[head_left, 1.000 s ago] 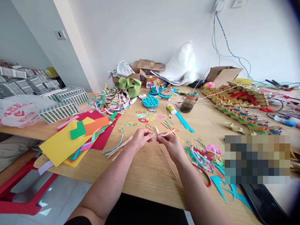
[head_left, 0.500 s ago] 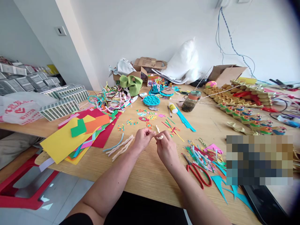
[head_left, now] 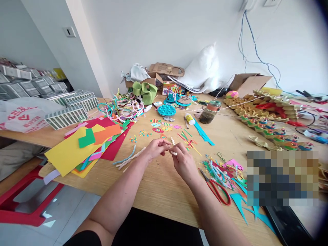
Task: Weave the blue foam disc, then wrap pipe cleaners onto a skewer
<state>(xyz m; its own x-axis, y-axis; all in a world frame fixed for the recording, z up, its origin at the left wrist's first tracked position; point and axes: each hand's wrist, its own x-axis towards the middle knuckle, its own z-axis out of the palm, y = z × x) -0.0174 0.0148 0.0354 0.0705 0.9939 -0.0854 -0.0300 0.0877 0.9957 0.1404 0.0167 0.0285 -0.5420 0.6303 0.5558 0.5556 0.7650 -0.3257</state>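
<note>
A cream pipe cleaner (head_left: 172, 140), coiled or twisted along its length, is held between my two hands above the table. My right hand (head_left: 183, 160) is closed around it, and pieces of it stick out above and below the fingers. My left hand (head_left: 157, 148) meets it from the left with thumb and fingers pinched together at its end. Left of my left wrist lie a blue pipe cleaner (head_left: 127, 158) and pale ones (head_left: 133, 158), partly behind the forearm. Several paper fish (head_left: 166, 129) lie just beyond my hands.
Red-handled scissors (head_left: 219, 193) and colourful scraps (head_left: 217, 171) lie to the right. Coloured paper sheets (head_left: 66, 150) are stacked at left. Behind stand a glue bottle (head_left: 190, 119), a jar (head_left: 208, 114) and a blue bumpy disc (head_left: 166, 110). Egg trays (head_left: 258, 107) fill the back right.
The fingers of my left hand have spread a little and shifted at the pipe cleaner. My right hand has moved slightly down. The view has shifted a little.
</note>
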